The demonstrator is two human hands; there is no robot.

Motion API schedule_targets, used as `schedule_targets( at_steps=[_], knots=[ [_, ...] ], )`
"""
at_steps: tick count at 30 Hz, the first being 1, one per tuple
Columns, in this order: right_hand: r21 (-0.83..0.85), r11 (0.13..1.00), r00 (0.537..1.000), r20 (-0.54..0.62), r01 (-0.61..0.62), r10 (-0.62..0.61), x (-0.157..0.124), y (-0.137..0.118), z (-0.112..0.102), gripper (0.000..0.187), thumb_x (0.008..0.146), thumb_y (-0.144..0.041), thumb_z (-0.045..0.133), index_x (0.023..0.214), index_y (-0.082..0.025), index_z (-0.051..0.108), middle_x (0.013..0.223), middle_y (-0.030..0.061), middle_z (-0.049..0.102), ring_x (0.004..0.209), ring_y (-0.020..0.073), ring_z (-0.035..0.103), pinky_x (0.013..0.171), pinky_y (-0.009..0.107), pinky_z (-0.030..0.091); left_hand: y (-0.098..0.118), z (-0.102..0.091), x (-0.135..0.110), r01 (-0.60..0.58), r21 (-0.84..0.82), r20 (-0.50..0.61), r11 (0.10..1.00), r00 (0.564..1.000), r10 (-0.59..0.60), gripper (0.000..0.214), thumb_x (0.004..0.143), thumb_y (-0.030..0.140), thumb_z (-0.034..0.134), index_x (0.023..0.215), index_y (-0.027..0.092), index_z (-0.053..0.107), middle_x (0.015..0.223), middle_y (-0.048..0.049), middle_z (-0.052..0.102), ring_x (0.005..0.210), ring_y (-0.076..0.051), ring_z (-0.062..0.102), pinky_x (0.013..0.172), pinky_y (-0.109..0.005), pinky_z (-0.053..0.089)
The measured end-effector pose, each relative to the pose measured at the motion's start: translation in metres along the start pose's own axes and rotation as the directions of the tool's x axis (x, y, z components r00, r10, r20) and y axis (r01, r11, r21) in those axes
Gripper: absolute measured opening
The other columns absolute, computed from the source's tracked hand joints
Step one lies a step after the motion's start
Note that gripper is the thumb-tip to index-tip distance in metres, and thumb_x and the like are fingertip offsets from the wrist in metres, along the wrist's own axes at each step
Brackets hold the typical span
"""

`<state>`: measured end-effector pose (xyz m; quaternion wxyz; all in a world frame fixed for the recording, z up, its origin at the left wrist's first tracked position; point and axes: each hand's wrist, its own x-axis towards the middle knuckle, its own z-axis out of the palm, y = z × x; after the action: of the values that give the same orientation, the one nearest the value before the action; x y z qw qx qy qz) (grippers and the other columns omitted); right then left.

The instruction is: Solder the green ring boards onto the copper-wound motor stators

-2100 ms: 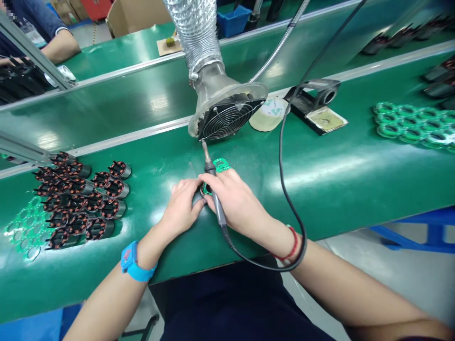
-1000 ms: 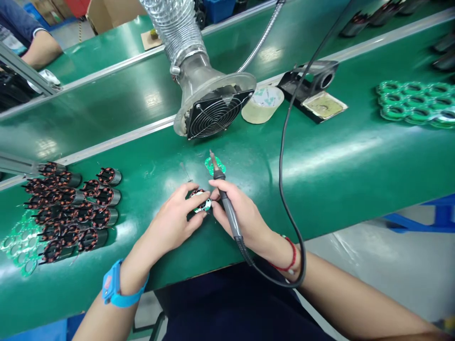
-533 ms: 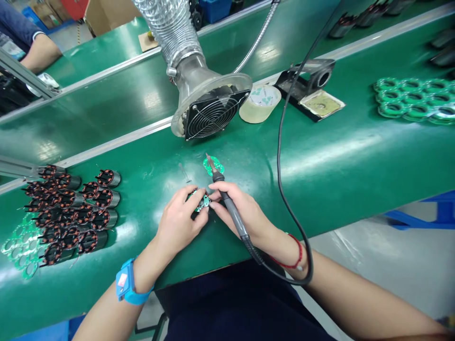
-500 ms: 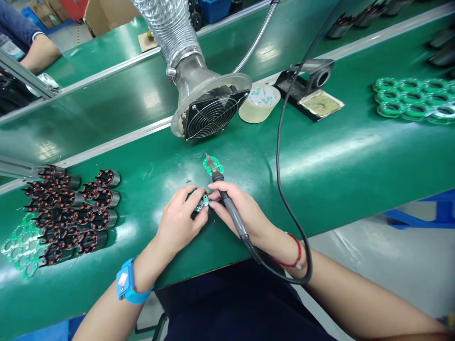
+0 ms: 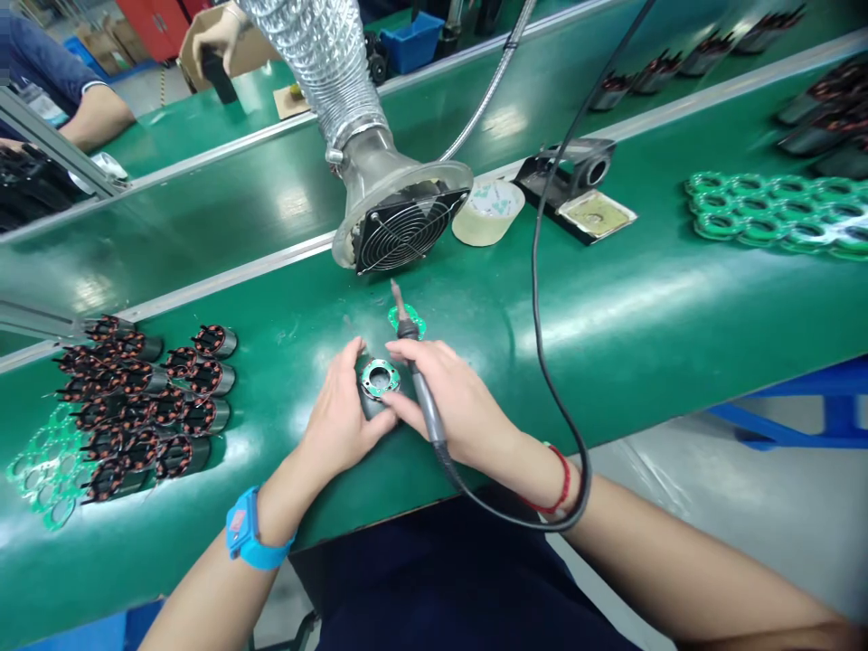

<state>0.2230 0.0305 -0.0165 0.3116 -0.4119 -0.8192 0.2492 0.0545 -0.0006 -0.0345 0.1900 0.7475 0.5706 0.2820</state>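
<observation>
My left hand (image 5: 340, 409) curls round the side of a dark motor stator (image 5: 372, 407) standing on the green bench. A green ring-shaped circuit board (image 5: 370, 369) lies on top of that stator. In my right hand (image 5: 465, 398) is a soldering iron (image 5: 423, 391), its tip pointing up and away from me, clear of the stator. The right thumb reaches to the front edge of the ring board. Just beyond, another small green circuit board (image 5: 419, 323) lies on the bench, partly behind the iron.
Several stators (image 5: 146, 407) stand at the left beside green ring boards (image 5: 51, 461). A fume extractor fan (image 5: 407, 237) hangs ahead, near a tape roll (image 5: 486, 215) and an iron stand (image 5: 576, 194). The iron's cable (image 5: 535, 298) loops at right. A co-worker's arm (image 5: 101, 116) shows far left.
My left fingers have moved off the top of the board to the stator's side, so the ring shows fully. The iron stays in my right hand. A co-worker's hand holding something dark now shows behind.
</observation>
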Motion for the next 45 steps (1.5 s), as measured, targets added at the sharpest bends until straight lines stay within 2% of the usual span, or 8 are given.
schedule_targets(
  at_steps=[5, 14, 19, 24, 29, 34, 39, 45],
  knots=[
    [-0.162, 0.987, 0.996, 0.092, 0.009, 0.006, 0.007, -0.014, 0.009, 0.038, 0.082, -0.021, 0.061, 0.119, -0.019, 0.05, 0.106, 0.0095, 0.065, 0.095, 0.0277, 0.057, 0.078, 0.043, 0.046, -0.003, 0.008, -0.006, -0.014, 0.071, -0.08, 0.997, 0.997, 0.02, 0.066, 0.079, 0.019, 0.054, 0.136, 0.012, 0.022, 0.125, -0.0205, 0.052, 0.118, -0.031, 0.053, 0.098, -0.051, 0.046],
    [-0.016, 0.999, 0.98, -0.196, -0.029, 0.025, -0.002, -0.002, 0.032, 0.036, 0.084, -0.026, 0.059, 0.117, -0.021, 0.047, 0.106, 0.0108, 0.063, 0.096, 0.0277, 0.058, 0.083, 0.044, 0.05, -0.005, 0.006, 0.002, -0.01, -0.006, 0.01, 1.0, 1.0, 0.01, 0.056, 0.08, 0.016, 0.052, 0.132, 0.012, 0.028, 0.125, -0.0189, 0.053, 0.116, -0.027, 0.054, 0.098, -0.046, 0.045],
    [-0.006, 1.0, 0.999, -0.035, 0.014, -0.014, 0.008, 0.004, 0.018, 0.049, 0.081, -0.025, 0.061, 0.126, -0.022, 0.041, 0.117, 0.0131, 0.06, 0.108, 0.0306, 0.057, 0.088, 0.051, 0.049, -0.008, -0.004, 0.003, 0.041, 0.164, 0.034, 0.986, 0.998, -0.048, 0.049, 0.08, 0.019, 0.054, 0.126, 0.011, 0.038, 0.119, -0.017, 0.055, 0.11, -0.029, 0.051, 0.092, -0.047, 0.043],
    [0.034, 0.985, 0.986, 0.023, 0.166, -0.167, 0.014, 0.011, 0.005, 0.044, 0.083, -0.012, 0.053, 0.124, -0.023, 0.041, 0.115, 0.01, 0.061, 0.107, 0.025, 0.059, 0.09, 0.045, 0.049, -0.006, -0.03, 0.006, 0.055, 0.263, 0.153, 0.963, 0.983, -0.098, 0.005, 0.083, 0.02, 0.051, 0.083, 0.018, 0.056, 0.082, -0.0042, 0.061, 0.086, -0.023, 0.052, 0.082, -0.042, 0.038],
    [-0.032, 0.985, 0.985, -0.032, 0.169, -0.17, 0.014, 0.012, 0.014, 0.039, 0.084, -0.021, 0.058, 0.12, -0.02, 0.045, 0.102, 0.0098, 0.062, 0.094, 0.0256, 0.057, 0.083, 0.044, 0.05, -0.008, -0.045, 0.01, 0.186, -0.058, 0.136, 0.981, 0.975, -0.177, 0.01, 0.083, 0.019, 0.051, 0.074, 0.018, 0.055, 0.074, 0.0007, 0.057, 0.077, -0.016, 0.052, 0.079, -0.032, 0.038],
    [-0.015, 0.975, 0.975, 0.0, 0.223, -0.223, 0.009, 0.01, 0.02, 0.044, 0.083, -0.025, 0.059, 0.124, -0.02, 0.044, 0.108, 0.0111, 0.063, 0.097, 0.0267, 0.056, 0.082, 0.045, 0.048, -0.01, -0.031, 0.01, 0.378, -0.474, 0.165, 0.795, 0.925, -0.342, 0.012, 0.081, 0.028, 0.057, 0.078, 0.016, 0.056, 0.069, 0.0031, 0.053, 0.064, -0.01, 0.048, 0.063, -0.023, 0.04],
    [0.028, 0.942, 0.942, 0.019, 0.335, -0.336, 0.006, 0.01, 0.018, 0.048, 0.085, -0.017, 0.053, 0.13, -0.024, 0.039, 0.122, 0.0087, 0.062, 0.117, 0.0248, 0.051, 0.092, 0.046, 0.043, -0.008, -0.029, 0.012, 0.426, -0.523, 0.225, 0.738, 0.904, -0.363, 0.015, 0.081, 0.03, 0.059, 0.079, 0.015, 0.059, 0.07, 0.0018, 0.057, 0.064, -0.01, 0.05, 0.062, -0.022, 0.04],
    [0.006, 0.959, 0.959, -0.018, 0.284, -0.284, 0.006, 0.007, 0.017, 0.037, 0.085, -0.016, 0.051, 0.121, -0.024, 0.048, 0.102, 0.0061, 0.069, 0.096, 0.0225, 0.061, 0.082, 0.042, 0.047, -0.009, -0.036, 0.012, 0.414, -0.378, 0.149, 0.828, 0.91, -0.387, 0.016, 0.085, 0.03, 0.052, 0.078, 0.017, 0.058, 0.069, 0.0022, 0.056, 0.063, -0.011, 0.049, 0.06, -0.022, 0.038]
  ],
)
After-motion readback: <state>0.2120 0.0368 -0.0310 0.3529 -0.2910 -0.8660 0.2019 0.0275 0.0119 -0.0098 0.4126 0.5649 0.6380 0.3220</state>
